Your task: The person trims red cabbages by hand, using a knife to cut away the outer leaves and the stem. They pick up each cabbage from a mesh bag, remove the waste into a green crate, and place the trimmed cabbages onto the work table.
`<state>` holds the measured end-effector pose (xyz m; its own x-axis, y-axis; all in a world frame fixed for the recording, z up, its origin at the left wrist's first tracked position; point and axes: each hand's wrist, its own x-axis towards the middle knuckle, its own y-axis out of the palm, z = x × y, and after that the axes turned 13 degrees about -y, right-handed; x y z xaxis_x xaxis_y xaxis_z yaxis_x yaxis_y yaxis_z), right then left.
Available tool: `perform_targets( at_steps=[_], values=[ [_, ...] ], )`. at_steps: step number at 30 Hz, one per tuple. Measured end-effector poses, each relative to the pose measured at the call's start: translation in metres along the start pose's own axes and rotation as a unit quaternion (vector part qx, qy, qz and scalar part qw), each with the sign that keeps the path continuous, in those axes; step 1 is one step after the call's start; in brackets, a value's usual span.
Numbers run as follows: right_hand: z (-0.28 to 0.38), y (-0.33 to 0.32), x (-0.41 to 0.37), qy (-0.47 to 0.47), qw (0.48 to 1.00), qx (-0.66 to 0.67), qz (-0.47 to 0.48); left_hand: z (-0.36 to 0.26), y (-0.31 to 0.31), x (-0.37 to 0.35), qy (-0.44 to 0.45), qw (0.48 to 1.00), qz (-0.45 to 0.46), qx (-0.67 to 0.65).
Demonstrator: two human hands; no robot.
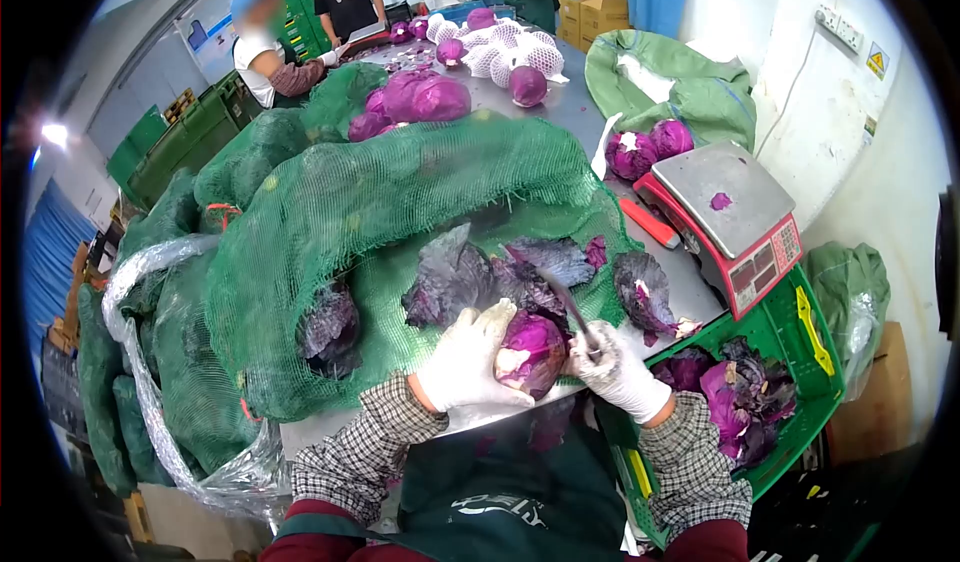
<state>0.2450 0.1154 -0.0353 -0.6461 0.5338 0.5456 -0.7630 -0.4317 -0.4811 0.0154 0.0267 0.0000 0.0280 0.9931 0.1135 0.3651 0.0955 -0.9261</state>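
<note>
My left hand (468,362), in a white glove, is wrapped round the left side of a red cabbage (532,354) at the table's near edge. The cabbage's pale cut stem faces left. In my gloved right hand (618,370), close to the cabbage's right side, is a knife (570,307), its blade pointing up and to the left. Loose dark outer leaves (450,277) lie just beyond the cabbage on a green mesh sack (400,192). Another peeled leaf (643,292) rests to the right, on the metal tabletop.
A red digital scale (725,222) stands at the right, beside an orange-handled tool (650,224). Below it, a green crate (815,392) holds discarded leaves. Full mesh sacks (170,362) crowd the left. Farther back are more cabbages (425,97), white foam nets (515,54) and several people.
</note>
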Motion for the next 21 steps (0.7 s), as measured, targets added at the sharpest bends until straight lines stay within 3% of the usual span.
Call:
perform_targets(
  at_steps=[1, 4, 6, 7, 9, 11, 12, 13, 14, 15, 16, 17, 19, 21],
  values=[
    [0.008, -0.006, -0.006, 0.097, 0.991, 0.082, -0.047, 0.000, -0.001, -0.001, -0.020, 1.000, 0.015, -0.007],
    [0.005, -0.024, -0.038, -0.051, 0.995, -0.042, -0.078, 0.007, -0.003, -0.001, -0.069, 0.996, 0.042, -0.031],
    [0.007, -0.036, -0.074, 0.110, 0.988, -0.021, -0.108, 0.011, -0.004, -0.002, -0.096, 0.993, 0.047, -0.048],
    [0.015, -0.055, -0.084, 0.241, 0.965, -0.078, -0.069, 0.012, -0.004, -0.002, -0.110, 0.991, 0.052, -0.058],
    [0.014, -0.072, -0.096, 0.270, 0.938, -0.188, -0.110, 0.007, -0.003, -0.001, -0.139, 0.987, 0.059, -0.060],
    [0.009, -0.067, -0.102, 0.137, 0.958, -0.148, -0.205, -0.003, -0.004, 0.003, -0.152, 0.986, 0.056, -0.050],
    [0.016, -0.061, -0.089, 0.124, 0.969, -0.146, -0.159, -0.010, -0.004, 0.005, -0.156, 0.986, 0.049, -0.037],
    [0.016, -0.042, -0.082, 0.162, 0.969, -0.041, -0.182, -0.017, -0.006, 0.005, -0.147, 0.987, 0.056, -0.024],
    [0.035, -0.034, -0.059, 0.125, 0.984, -0.064, -0.107, -0.024, -0.010, 0.006, -0.138, 0.989, 0.060, -0.010],
    [0.039, -0.019, -0.045, 0.045, 0.995, -0.026, -0.080, -0.027, -0.013, 0.007, -0.129, 0.990, 0.061, 0.005],
    [0.046, -0.004, -0.032, 0.029, 0.995, 0.046, -0.080, -0.024, -0.013, 0.004, -0.089, 0.994, 0.054, 0.038],
    [0.041, 0.011, -0.023, -0.060, 0.995, -0.005, -0.081, -0.022, -0.015, 0.002, -0.054, 0.996, 0.060, 0.042],
    [0.043, 0.022, -0.013, -0.054, 0.998, 0.011, -0.026, -0.021, -0.019, -0.002, -0.054, 0.992, 0.091, 0.066],
    [0.034, 0.029, -0.009, -0.144, 0.988, -0.048, -0.017, -0.022, -0.021, -0.006, -0.074, 0.989, 0.106, 0.074]
  ],
)
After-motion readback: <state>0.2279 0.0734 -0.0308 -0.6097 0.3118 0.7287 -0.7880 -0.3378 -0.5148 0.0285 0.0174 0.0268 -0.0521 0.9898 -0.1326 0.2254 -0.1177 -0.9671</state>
